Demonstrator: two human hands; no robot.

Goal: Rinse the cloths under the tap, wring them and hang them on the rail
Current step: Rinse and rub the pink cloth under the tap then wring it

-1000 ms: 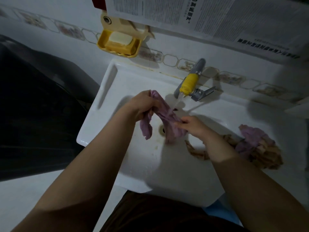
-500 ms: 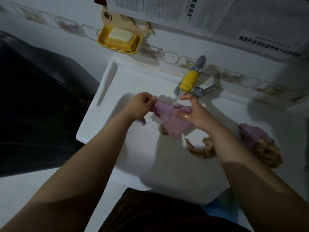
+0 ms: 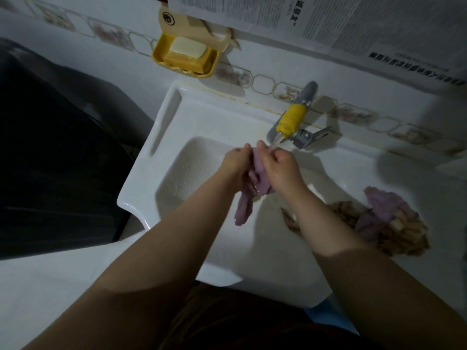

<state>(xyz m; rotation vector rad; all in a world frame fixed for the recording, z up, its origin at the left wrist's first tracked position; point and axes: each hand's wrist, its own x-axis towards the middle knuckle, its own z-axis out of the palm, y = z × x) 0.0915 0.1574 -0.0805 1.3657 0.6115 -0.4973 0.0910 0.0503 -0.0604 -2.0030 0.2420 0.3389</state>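
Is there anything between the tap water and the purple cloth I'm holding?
Nothing separate. The left hand and right hand both grip the purple cloth just under the tap; only the right hand's own fingers sit in the stream.

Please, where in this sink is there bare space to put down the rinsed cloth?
The basin floor left of the left hand is bare, only wet. The flat ledge between soap dish and tap is also bare. The right side is crowded: a pile of cloths lies there.
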